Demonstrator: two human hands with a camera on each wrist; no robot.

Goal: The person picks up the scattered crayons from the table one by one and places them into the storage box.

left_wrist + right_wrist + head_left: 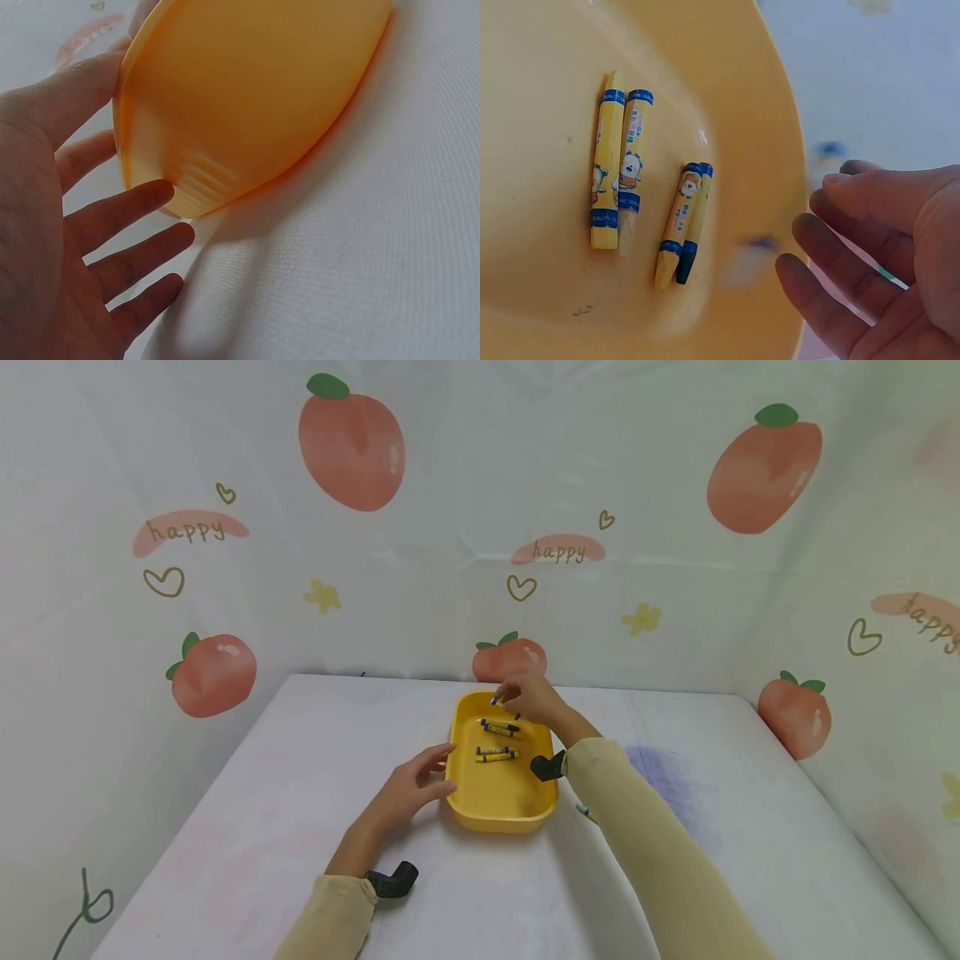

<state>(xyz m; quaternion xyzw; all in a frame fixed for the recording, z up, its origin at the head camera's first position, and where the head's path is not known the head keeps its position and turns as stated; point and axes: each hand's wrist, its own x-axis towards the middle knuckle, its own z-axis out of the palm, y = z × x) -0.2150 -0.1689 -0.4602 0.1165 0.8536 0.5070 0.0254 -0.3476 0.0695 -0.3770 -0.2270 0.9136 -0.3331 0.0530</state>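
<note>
A yellow tray (502,823) rests on the table with several paper-wrapped crayons (497,752) inside. My left hand (415,783) is at its left side, fingers spread and fairly straight, touching the rim and outer wall (247,90). Over the tray's far end is my right hand (531,697), its fingers loosely bent. Near those fingertips a blurred blue-ended crayon (826,154) appears, apart from a firm grip. Lower down, another blurred crayon (746,262) hangs in the air over the tray wall. Two pairs of crayons (607,165) lie sharp on the tray floor.
One more crayon (587,812) lies on the white table (300,793) right of the tray, partly hidden by my right sleeve. A bluish stain (667,785) marks the cloth there. A printed curtain (450,610) hangs behind the table.
</note>
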